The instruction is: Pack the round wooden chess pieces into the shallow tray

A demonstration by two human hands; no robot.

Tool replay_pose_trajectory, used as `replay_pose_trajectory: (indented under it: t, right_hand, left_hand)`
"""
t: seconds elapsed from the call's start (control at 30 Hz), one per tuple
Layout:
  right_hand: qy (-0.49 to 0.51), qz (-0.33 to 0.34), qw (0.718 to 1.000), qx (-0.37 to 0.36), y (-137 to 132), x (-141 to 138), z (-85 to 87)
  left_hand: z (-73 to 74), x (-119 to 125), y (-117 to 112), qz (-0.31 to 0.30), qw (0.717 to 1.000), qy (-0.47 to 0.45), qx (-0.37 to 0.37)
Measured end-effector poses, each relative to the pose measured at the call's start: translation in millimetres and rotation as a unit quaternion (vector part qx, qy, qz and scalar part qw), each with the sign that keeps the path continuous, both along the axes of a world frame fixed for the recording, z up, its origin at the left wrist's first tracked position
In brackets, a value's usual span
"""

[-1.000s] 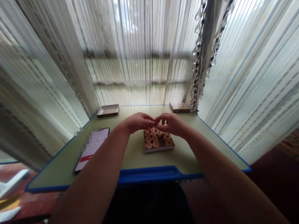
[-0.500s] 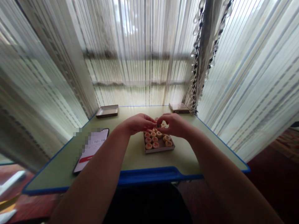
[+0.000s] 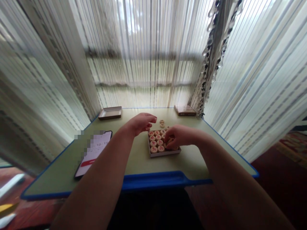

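A shallow open box point(image 3: 165, 155) stands on the table, holding rows of round wooden xiangqi pieces point(image 3: 160, 142), many with red characters. My right hand point(image 3: 181, 135) is closed, fingertips down over the box's right side. A xiangqi piece point(image 3: 170, 140) shows partly between its thumb and curled fingers. My left hand point(image 3: 144, 123) hovers just beyond the box's far left corner, its fingers stretched out and holding nothing. Two loose pieces point(image 3: 162, 123) lie on the table behind the box.
An empty tray-like lid point(image 3: 110, 112) lies at the back left of the table point(image 3: 136, 163), and a flat box point(image 3: 185, 110) at the back right. On the left is a phone point(image 3: 96, 153) with a lit screen. Curtains point(image 3: 148, 48) hang behind.
My hands, which met above the box around a piece, have parted. The right hand has lowered with the piece to the box's right side; the left has pulled back leftward and opened.
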State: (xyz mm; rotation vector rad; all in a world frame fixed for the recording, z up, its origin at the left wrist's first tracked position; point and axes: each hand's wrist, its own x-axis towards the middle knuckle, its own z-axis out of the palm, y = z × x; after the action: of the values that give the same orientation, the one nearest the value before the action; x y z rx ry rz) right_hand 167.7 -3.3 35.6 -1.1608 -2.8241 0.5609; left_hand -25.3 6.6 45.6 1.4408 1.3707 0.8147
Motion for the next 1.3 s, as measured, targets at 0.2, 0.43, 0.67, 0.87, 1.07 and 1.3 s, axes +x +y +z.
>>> replay_pose_trajectory:
  t: [0.2,0.43,0.67,0.87,1.07,1.3]
  right_hand:
    - [-0.050,-0.035,0.997,0.039,-4.4,-3.9,2.5]
    - [-0.082,-0.040,0.992,0.091,-5.3,-4.8,3.9]
    - [-0.078,-0.034,0.993,0.085,-6.4,-5.0,1.9]
    - [-0.079,-0.028,0.994,0.076,-8.0,-6.2,1.8]
    - [-0.073,-0.032,0.993,0.089,-9.9,-5.5,5.4]
    - [-0.088,-0.030,0.991,0.096,-11.8,-8.4,5.5]
  left_hand:
    - [1.0,0.1,-0.6,-0.018,0.999,-0.022,-0.016]
    - [1.8,2.3,-2.7,-0.039,0.997,-0.058,-0.026]
    - [-0.5,-0.4,-0.4,-0.044,0.997,-0.056,-0.019]
    - [2.6,3.0,-4.6,-0.061,0.997,-0.045,-0.035]
    - [2.0,3.0,-4.0,-0.069,0.995,-0.068,-0.039]
    - [0.1,1.7,-2.9,-0.089,0.994,-0.046,-0.043]
